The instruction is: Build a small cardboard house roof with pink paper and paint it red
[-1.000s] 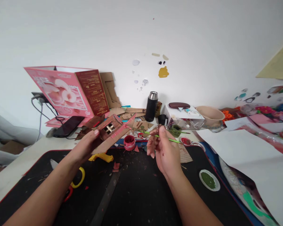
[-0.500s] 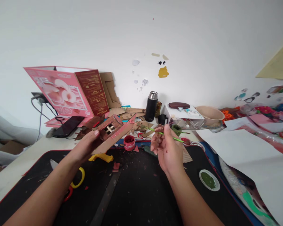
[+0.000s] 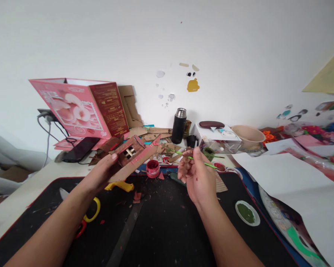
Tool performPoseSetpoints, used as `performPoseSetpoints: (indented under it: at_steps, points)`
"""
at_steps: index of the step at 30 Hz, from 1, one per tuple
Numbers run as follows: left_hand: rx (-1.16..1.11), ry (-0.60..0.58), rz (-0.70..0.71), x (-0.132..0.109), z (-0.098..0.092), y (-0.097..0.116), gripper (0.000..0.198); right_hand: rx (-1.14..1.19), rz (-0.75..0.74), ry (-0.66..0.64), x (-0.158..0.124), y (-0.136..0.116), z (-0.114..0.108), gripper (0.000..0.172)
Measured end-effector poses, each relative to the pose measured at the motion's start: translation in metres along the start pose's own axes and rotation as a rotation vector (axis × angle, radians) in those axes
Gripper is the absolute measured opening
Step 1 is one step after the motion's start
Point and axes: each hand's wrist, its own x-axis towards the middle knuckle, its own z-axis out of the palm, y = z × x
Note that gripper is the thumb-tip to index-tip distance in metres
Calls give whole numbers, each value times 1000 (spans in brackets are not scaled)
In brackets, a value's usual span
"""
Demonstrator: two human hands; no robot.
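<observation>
My left hand (image 3: 104, 170) grips a small cardboard house (image 3: 132, 152), tilted, with a brown wall, a cross-barred window and a base strip partly painted pink-red. Its fingers behind the house are hidden. Between thumb and fingers of my right hand (image 3: 197, 172) is a thin green paintbrush (image 3: 201, 162), its tip pointing left toward the end of the house. I cannot tell whether the tip touches it. Below the house's right end stands an open jar of red paint (image 3: 152, 169). A white lid with green paint (image 3: 247, 213) lies right of my right forearm.
Scissors (image 3: 92, 209) lie under my left forearm, near a yellow-handled tool (image 3: 119, 186). A metal ruler (image 3: 125, 233) rests on the black mat (image 3: 167, 230). Behind are cardboard scraps (image 3: 152, 135), a black thermos (image 3: 179, 126), a phone (image 3: 80, 149) and a pink box (image 3: 78, 107).
Hardly anything differs. The house, the paintbrush and both hands keep nearly the same places, and the whole view shifts very slightly.
</observation>
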Motion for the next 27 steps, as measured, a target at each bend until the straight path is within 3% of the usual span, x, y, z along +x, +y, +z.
performPoseSetpoints:
  at_steps: [6,21,27]
  points:
    - [71,109,-31,1,-3,-1,63,-18,23,-71,-5,1,4,48]
    - [39,52,-21,1,-9,-4,63,-45,51,-224,-12,14,3,48]
    - [107,88,29,1,-5,-3,62,-51,82,-318,-16,17,5,46]
